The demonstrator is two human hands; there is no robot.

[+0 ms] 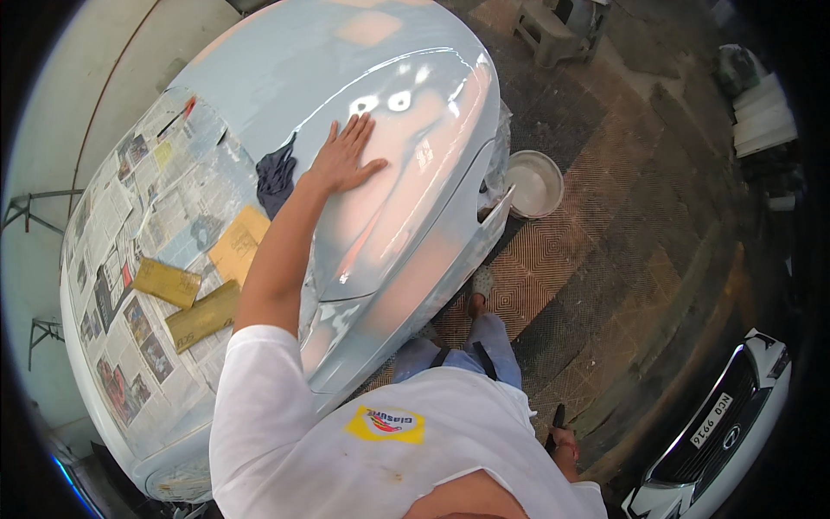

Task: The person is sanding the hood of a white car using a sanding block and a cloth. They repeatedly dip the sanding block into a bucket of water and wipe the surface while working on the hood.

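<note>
My left hand [346,156] lies flat with fingers spread on the pale grey-blue car hood [303,78], over a pinkish patch. Beside the wrist, a crumpled dark cloth [277,178] rests at the hood's edge. Newspaper sheets [164,212] cover the windscreen. Lying on them are yellow-brown sheets that look like sandpaper: one [166,282] flat, another [203,317] nearer me, and a lighter one [239,246] partly behind my forearm. Low at my side, my right hand [567,441] is closed around a thin dark object [558,419] whose kind I cannot make out.
A round whitish basin [534,184] stands on the patterned floor [596,225] beside the car. Farther off is a grey plastic stool [558,35]. Another white car [718,432] faces in at the lower right. Metal stands [43,208] are by the left wall.
</note>
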